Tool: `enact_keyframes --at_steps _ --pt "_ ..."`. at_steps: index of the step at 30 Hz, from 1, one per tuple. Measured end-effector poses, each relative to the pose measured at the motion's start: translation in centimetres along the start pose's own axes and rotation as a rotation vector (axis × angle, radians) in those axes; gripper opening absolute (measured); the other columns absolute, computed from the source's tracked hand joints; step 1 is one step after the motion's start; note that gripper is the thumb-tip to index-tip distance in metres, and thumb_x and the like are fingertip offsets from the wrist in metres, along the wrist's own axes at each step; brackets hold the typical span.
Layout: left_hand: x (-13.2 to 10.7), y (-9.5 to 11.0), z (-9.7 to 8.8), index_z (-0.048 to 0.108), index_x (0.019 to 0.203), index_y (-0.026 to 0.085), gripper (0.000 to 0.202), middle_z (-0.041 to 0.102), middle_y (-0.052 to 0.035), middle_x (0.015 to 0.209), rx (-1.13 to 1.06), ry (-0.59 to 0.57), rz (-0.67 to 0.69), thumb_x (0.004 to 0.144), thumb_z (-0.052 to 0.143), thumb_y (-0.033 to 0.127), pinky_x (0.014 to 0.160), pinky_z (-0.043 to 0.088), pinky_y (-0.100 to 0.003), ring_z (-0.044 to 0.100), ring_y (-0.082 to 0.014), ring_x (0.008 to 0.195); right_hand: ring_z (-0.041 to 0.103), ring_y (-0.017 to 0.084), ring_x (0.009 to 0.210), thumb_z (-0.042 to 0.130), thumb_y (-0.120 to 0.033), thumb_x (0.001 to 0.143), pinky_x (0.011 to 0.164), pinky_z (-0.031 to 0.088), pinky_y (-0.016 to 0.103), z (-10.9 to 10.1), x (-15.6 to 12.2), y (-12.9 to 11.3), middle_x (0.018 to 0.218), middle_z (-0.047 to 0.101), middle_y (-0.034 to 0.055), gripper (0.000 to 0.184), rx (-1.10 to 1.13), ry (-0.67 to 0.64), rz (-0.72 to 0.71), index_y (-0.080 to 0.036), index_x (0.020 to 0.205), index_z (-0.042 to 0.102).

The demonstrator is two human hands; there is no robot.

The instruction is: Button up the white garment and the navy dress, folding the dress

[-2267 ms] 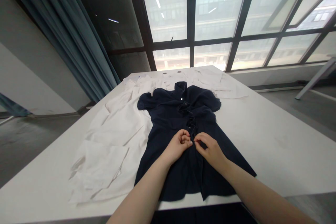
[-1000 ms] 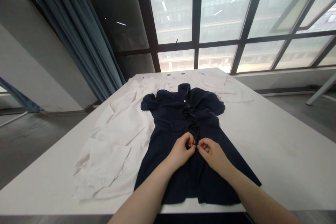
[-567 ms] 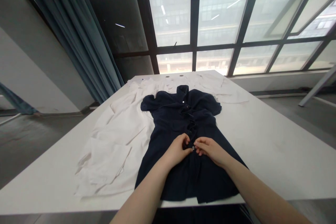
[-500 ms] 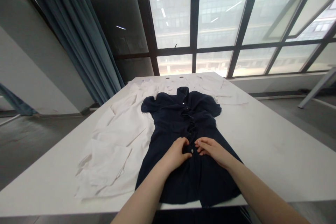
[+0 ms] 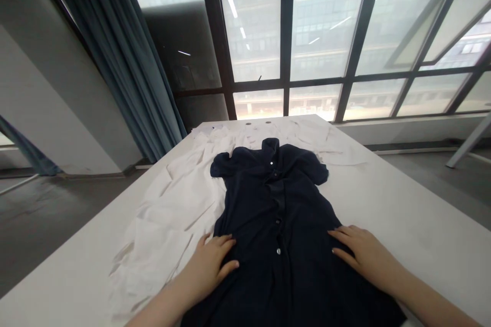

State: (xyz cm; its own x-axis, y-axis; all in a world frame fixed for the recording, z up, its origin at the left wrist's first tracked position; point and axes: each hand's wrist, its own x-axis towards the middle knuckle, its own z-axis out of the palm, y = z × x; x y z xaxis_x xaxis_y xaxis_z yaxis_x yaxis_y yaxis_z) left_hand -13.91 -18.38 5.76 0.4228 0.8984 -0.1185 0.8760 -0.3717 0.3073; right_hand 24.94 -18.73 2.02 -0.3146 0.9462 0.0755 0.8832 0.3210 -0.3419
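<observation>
A navy short-sleeved button-front garment [image 5: 272, 225] lies face up on the white table [image 5: 414, 214], collar toward the far end, with its small pale buttons in a line down the middle. One button [image 5: 278, 251] shows low on the placket. My left hand [image 5: 210, 263] rests flat with spread fingers on the garment's left side, holding nothing. My right hand [image 5: 362, 253] lies flat on its right side, fingertips on the navy cloth, also holding nothing. The garment's lower end is partly cut off by the frame's bottom edge.
A crumpled white cloth [image 5: 169, 214] lies under and beside the garment, spreading left and around the far end of the table. Beyond the table stand dark-framed windows [image 5: 284, 36] and a blue-grey curtain [image 5: 123, 61]. Grey floor lies on both sides.
Both hands have let go of the placket and moved apart to the garment's sides, now flat. The bunched folds down the front are smoothed, and the view has tilted slightly.
</observation>
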Motion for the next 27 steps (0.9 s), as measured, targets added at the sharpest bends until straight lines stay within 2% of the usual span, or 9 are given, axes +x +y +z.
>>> enact_keyframes --at_steps 2,4,8,11,15,20,22,24,27 --pt "1.3 -0.4 -2.7 0.054 0.106 0.027 0.036 0.058 -0.0044 0.107 -0.103 0.033 0.007 0.076 0.042 0.043 0.09 0.033 -0.037 0.052 -0.0207 0.098 0.057 0.022 0.082 0.042 -0.044 0.077 0.076 0.043 0.038 -1.7 1.9 0.6 0.094 0.063 0.0052 0.033 0.051 -0.018 0.01 -0.028 0.101 0.059" --pt "4.3 -1.4 -6.0 0.057 0.1 0.024 0.033 0.061 -0.0033 0.099 -0.185 0.151 0.015 0.077 0.041 0.041 0.084 0.039 -0.03 0.054 -0.0182 0.092 0.057 0.019 0.073 0.04 -0.042 0.078 0.068 0.044 0.033 -3.5 5.5 2.0 0.089 0.064 0.0044 0.032 0.121 -0.007 0.02 -0.025 0.095 0.062" --pt "13.6 -4.5 -12.1 0.057 0.097 0.018 0.034 0.061 -0.0043 0.099 -0.268 0.406 -0.014 0.075 0.043 0.04 0.082 0.04 -0.029 0.054 -0.0184 0.092 0.056 0.018 0.074 0.045 -0.034 0.074 0.07 0.043 0.029 -6.2 15.4 6.2 0.087 0.063 0.0049 0.026 0.133 0.159 0.098 -0.019 0.087 0.063" --pt "21.0 -6.3 -14.2 0.055 0.1 0.013 0.037 0.058 -0.007 0.105 -0.31 0.514 -0.07 0.077 0.04 0.039 0.086 0.038 -0.027 0.052 -0.0178 0.097 0.056 0.019 0.085 0.049 -0.032 0.072 0.076 0.042 0.029 -6.6 22.8 8.5 0.096 0.061 0.0075 0.03 0.15 0.237 0.175 -0.015 0.095 0.06" --pt "29.0 -6.9 -13.0 0.048 0.11 0.011 0.04 0.052 -0.0102 0.115 -0.128 0.439 -0.121 0.082 0.033 0.035 0.088 0.036 -0.027 0.048 -0.0175 0.104 0.044 0.021 0.109 0.051 -0.034 0.071 0.09 0.034 0.031 -4.9 30.1 9.1 0.12 0.047 0.0106 0.049 0.158 0.255 0.17 -0.013 0.116 0.047" --pt "34.8 -7.9 -9.5 0.057 0.098 0.02 0.037 0.059 -0.0065 0.103 0.005 0.266 -0.12 0.063 0.061 0.03 0.083 0.038 -0.032 0.052 -0.0229 0.097 0.04 0.023 0.113 0.06 -0.036 0.065 0.092 0.032 0.034 -2.0 34.9 8.8 0.127 0.04 0.0108 0.07 0.172 0.133 0.121 -0.015 0.126 0.034" --pt "35.9 -8.8 -8.9 0.061 0.083 0.02 0.027 0.063 -0.0053 0.091 0.031 0.215 -0.137 0.057 0.066 0.025 0.079 0.039 -0.033 0.055 -0.0239 0.089 0.047 0.023 0.106 0.06 -0.032 0.065 0.088 0.035 0.034 -1.7 35.8 9.2 0.119 0.05 0.0085 0.059 0.15 0.1 0.122 -0.018 0.12 0.043" --pt "36.5 -10.0 -9.0 0.062 0.074 0.019 0.014 0.064 -0.0051 0.084 0.045 0.205 -0.159 0.06 0.063 0.022 0.075 0.04 -0.031 0.057 -0.0223 0.084 0.052 0.022 0.098 0.055 -0.03 0.07 0.084 0.037 0.032 -2.0 36.2 9.9 0.107 0.058 0.0063 0.037 0.112 0.11 0.125 -0.019 0.105 0.056" --pt "36.7 -11.6 -10.1 0.059 0.081 0.017 0.016 0.062 -0.0083 0.091 0.057 0.283 -0.216 0.075 0.045 0.021 0.075 0.04 -0.03 0.055 -0.0208 0.087 0.054 0.021 0.093 0.042 -0.031 0.078 0.079 0.039 0.03 -3.0 36.3 11.4 0.098 0.062 0.0075 0.029 0.01 0.219 0.246 -0.017 0.095 0.061"
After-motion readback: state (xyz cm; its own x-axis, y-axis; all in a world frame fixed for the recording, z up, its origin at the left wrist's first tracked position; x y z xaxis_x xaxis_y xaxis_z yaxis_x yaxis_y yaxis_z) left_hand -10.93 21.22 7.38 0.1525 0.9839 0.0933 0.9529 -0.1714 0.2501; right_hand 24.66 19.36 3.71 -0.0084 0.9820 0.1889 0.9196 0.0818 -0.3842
